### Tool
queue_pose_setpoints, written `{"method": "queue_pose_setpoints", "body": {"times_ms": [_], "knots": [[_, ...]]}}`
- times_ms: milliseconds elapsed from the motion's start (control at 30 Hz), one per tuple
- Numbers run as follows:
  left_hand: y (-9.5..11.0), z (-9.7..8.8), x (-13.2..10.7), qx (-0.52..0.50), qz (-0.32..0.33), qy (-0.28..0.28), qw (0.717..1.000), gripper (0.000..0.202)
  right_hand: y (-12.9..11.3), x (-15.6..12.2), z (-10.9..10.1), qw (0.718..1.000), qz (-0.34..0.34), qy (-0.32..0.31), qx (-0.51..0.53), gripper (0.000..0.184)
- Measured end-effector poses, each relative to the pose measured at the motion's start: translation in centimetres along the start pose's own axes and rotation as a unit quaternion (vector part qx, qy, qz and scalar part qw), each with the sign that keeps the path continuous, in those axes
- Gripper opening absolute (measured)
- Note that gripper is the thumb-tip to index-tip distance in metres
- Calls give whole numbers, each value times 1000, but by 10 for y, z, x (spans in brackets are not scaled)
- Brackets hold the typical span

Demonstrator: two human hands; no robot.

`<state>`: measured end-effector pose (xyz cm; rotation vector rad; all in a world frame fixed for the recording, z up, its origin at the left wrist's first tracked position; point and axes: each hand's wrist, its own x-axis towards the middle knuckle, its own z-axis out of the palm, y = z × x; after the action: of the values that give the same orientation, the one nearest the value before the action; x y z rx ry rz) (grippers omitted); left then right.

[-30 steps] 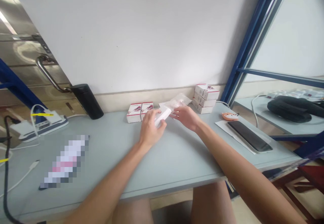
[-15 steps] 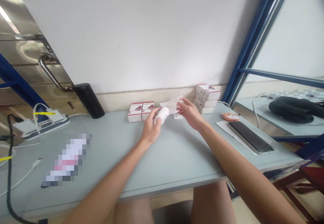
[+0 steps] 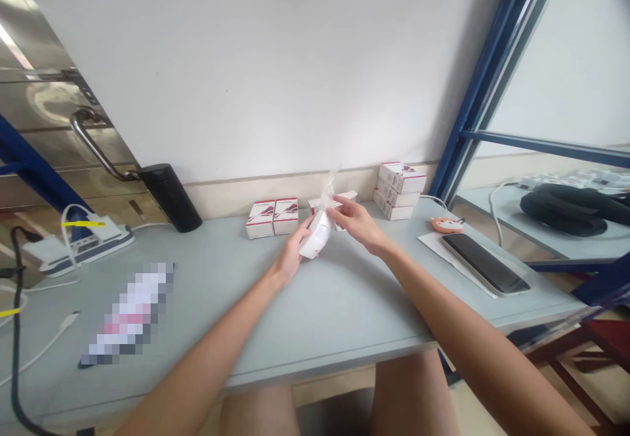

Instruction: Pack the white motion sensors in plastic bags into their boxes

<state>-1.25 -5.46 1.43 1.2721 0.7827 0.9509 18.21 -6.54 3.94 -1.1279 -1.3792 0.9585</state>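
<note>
My left hand (image 3: 290,253) is closed around a white plastic device (image 3: 315,240) with a curved, angular housing, held tilted just above the table. A clear plastic bag (image 3: 329,190) sticks up at the device's upper end. There my right hand (image 3: 358,224) pinches the bag, its fingertips close against the device. Behind the hands lies an open white-and-red box (image 3: 347,197), partly hidden by the bag and fingers. Two closed red-and-white boxes (image 3: 272,218) sit side by side to the left of it.
More boxes are stacked (image 3: 398,190) at the back right. Toward the right edge lie an orange-and-white mouse-like item (image 3: 447,225) and a phone (image 3: 485,263) on paper. A black bottle (image 3: 172,198), a power strip (image 3: 88,250) with cables and a blurred-out item (image 3: 128,314) occupy the left.
My right hand has moved left and down to the device, bringing the clear bag with it. My left hand has turned the device and lowered it slightly.
</note>
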Motion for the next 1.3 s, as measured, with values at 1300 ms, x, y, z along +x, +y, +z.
{"method": "queue_pose_setpoints", "body": {"times_ms": [1300], "knots": [[0, -5, 4, 45, 58, 49, 996, 48, 13, -1, 14, 955, -237, 65, -166, 17]]}}
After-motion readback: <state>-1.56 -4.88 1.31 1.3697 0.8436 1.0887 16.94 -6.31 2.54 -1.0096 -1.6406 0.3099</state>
